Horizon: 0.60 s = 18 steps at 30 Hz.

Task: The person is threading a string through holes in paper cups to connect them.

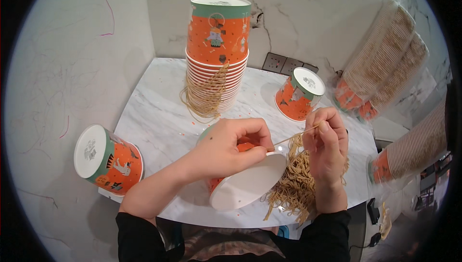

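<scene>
- Gripping the orange paper cup (240, 185) near its rim, left hand (231, 149) wraps closed — light, crushable.
- Right hand (327, 141) pinches a thin, limp string (293, 138) between fingertips.

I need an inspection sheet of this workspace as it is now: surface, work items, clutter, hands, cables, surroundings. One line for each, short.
Surface: white marbled table, small orange specks on it.
Work items: orange paper cup lying on its side, open mouth toward the person; thin tan string stretched between both hands; pile of tan strings beside the cup.
Clutter: tall stack of cups with strings hanging; single cup upside down; another cup at the table's left edge.
Hands: left hand grips the cup; right hand pinches the string.
Cables: dark cable at lower right.
Surroundings: marbled wall with sockets; bagged cup sleeves at right.
</scene>
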Available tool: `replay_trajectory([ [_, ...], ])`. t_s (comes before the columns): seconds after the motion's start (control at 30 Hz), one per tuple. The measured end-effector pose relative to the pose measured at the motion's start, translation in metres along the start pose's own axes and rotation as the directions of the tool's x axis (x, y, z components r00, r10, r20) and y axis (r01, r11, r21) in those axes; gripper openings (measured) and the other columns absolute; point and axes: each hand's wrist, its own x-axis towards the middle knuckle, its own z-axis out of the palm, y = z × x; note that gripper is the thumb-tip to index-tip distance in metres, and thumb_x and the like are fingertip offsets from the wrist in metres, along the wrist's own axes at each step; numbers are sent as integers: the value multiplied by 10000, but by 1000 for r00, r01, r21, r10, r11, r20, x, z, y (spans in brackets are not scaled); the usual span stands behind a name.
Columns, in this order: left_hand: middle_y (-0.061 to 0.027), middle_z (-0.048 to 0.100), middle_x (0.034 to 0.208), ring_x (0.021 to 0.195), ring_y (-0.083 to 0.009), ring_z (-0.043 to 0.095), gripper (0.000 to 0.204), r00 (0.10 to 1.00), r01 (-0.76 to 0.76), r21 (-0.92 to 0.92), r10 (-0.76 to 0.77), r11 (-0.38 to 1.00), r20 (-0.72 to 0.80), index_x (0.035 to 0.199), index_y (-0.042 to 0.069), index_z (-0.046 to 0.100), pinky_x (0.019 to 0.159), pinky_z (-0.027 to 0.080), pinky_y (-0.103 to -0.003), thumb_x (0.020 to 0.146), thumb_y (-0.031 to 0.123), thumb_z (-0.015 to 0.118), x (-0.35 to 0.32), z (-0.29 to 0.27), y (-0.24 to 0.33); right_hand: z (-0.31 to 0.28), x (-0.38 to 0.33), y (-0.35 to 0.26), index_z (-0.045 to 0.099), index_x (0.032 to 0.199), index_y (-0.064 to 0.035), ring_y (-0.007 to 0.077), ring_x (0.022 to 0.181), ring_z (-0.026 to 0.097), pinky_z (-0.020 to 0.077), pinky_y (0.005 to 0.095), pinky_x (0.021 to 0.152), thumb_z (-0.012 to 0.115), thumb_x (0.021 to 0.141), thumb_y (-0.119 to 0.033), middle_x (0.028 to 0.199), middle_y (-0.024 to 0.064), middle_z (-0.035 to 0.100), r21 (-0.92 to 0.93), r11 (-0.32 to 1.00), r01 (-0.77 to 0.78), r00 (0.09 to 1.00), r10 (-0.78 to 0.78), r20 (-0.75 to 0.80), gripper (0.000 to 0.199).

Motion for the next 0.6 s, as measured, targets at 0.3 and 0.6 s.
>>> replay_trajectory([
  [0.3,-71,695,930,907,-115,678,131,986,-164,394,139,905,90,973,-7,635,803,529,-267,885,36,722,-4,11,17,8,-1,0,488,1079,-66,93,572,525,428,205,513,473,1066,-168,862,115,630,86,993,-80,995,85,-51,104],
  [0.6,-44,680,1001,959,-101,675,107,971,-85,76,100,994,-219,1037,3,630,866,563,-260,938,-11,668,3,-2,7,8,-20,-18,558,1040,9,103,799,583,466,236,735,570,990,-46,940,73,611,-184,983,-9,987,37,154,76],
])
